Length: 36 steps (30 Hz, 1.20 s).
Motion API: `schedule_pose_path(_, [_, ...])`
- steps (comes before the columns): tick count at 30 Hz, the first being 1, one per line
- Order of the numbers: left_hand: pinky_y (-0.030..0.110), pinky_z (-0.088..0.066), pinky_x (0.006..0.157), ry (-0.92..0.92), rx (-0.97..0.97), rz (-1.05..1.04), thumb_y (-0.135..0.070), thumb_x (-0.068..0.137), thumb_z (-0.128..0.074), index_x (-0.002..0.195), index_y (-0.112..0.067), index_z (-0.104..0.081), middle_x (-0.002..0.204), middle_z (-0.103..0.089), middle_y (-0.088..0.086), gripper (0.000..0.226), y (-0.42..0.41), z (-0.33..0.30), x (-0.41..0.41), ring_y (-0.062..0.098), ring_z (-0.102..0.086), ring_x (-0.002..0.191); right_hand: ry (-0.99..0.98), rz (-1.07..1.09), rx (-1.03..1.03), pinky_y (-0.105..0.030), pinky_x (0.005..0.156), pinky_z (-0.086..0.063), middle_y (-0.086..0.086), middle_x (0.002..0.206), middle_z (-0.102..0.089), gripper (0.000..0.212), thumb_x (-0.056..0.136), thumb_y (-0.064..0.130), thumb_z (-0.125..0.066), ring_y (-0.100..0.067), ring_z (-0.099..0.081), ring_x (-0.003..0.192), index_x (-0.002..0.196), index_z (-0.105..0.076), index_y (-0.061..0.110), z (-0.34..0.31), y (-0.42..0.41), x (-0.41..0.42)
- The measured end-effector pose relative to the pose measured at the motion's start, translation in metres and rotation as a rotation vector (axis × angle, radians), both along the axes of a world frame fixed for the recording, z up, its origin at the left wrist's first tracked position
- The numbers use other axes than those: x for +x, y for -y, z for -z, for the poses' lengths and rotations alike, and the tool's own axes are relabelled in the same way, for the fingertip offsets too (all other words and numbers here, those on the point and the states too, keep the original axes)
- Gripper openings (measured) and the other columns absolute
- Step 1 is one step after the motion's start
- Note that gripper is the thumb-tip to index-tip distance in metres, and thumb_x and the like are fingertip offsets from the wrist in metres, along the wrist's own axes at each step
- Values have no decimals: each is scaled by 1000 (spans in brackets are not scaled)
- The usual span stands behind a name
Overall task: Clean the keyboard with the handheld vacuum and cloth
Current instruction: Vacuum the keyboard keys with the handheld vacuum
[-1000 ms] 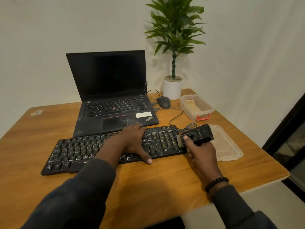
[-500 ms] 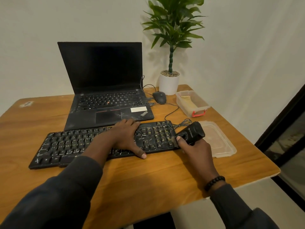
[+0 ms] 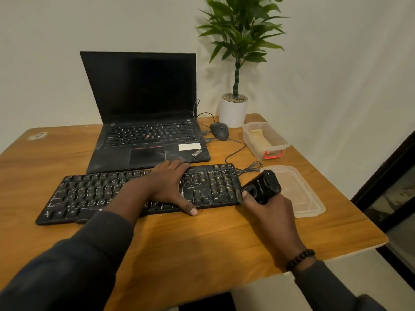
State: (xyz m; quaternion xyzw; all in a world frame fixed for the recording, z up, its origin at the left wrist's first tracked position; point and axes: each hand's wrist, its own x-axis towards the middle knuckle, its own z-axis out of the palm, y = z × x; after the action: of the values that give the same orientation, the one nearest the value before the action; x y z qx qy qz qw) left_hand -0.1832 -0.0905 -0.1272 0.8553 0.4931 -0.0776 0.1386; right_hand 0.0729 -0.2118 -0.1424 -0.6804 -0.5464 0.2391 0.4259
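Observation:
A dusty black keyboard [image 3: 89, 194] lies across the wooden table [image 3: 202, 239] in front of a laptop. My left hand [image 3: 168, 187] rests flat on the keyboard's middle, fingers spread, thumb at its front edge. My right hand [image 3: 267, 209] grips a small black handheld vacuum [image 3: 261, 186], with its nozzle at the keyboard's right edge beside the number pad. My thumb lies on top of the vacuum. A yellowish cloth [image 3: 258, 138] lies inside a clear plastic box at the back right.
An open black laptop [image 3: 143, 122] stands behind the keyboard. A mouse [image 3: 219, 130] and its cables lie right of it. A potted plant [image 3: 234, 108] stands in the corner. The clear box [image 3: 278, 144] and its lid [image 3: 301, 194] lie along the table's right edge.
The vacuum has tilted, its nozzle dipping to the keyboard's right edge. My left hand stays on the keyboard. The view has shifted slightly.

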Motion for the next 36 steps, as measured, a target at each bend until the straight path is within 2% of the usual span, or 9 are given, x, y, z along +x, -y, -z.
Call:
schedule_pose_path(5, [50,-7,120,4,-1,-5,-103,32,-46,157,-25,0,165,-4,-1,155,1,0,1,29,-8,150,0,1,6,-14,58,-42,15,76,-63,17,83,35,-71,4,-58,73,77,-56,35,-13,-5,7])
schedule_pose_path(11, [48,-6,120,-30,16,-6,-86,52,-67,158,-23,-1,165,-4,0,140,3,-6,5,28,-7,150,43,-12,42,-9,54,-44,14,71,-63,15,84,34,-71,6,-60,67,78,-57,32,-7,-18,-3])
schedule_pose_path(14, [48,-5,120,-27,2,-13,-85,53,-67,158,-25,0,164,-3,-1,138,3,-4,5,28,-5,150,44,-43,14,-10,50,-44,10,69,-64,19,83,34,-72,-3,-61,66,74,-56,33,-5,1,1])
schedule_pose_path(17, [49,-5,120,-22,-3,-12,-85,53,-68,157,-26,0,164,-3,-2,138,2,-3,5,28,-6,149,20,-68,-39,-11,54,-39,14,75,-63,17,84,35,-71,2,-59,73,79,-54,36,-14,1,7])
schedule_pose_path(20, [51,-6,120,-9,-4,-16,-86,53,-68,157,-26,2,164,-2,-2,139,1,-1,2,28,-5,149,-62,19,22,-9,56,-37,16,76,-64,15,84,33,-70,6,-57,73,78,-57,34,-18,-14,3])
schedule_pose_path(26, [51,-6,119,-8,-17,-15,-90,50,-64,157,-28,3,164,-2,-2,141,0,2,1,29,-5,149,-5,43,51,-18,54,-48,7,69,-66,18,81,35,-74,-3,-63,67,73,-59,29,1,1,-12])
schedule_pose_path(29, [51,-5,119,5,-23,-13,-89,51,-66,157,-28,3,164,-2,-2,141,0,2,1,29,-5,149,67,-23,-5,-12,52,-43,10,71,-65,18,81,37,-73,1,-60,67,75,-57,31,-7,2,-5])
schedule_pose_path(32, [52,-6,119,-2,-20,-17,-87,53,-67,157,-27,4,164,-1,-3,140,0,1,2,29,-5,149,22,8,29,-6,51,-42,15,72,-64,16,82,35,-71,10,-57,66,75,-57,33,-15,-12,-2])
schedule_pose_path(36, [51,-6,119,0,-17,-23,-86,53,-67,157,-27,3,164,-3,-2,139,2,0,2,28,-6,149,23,17,20,-7,51,-41,15,69,-63,18,83,35,-70,8,-57,65,72,-56,32,-11,-16,-4])
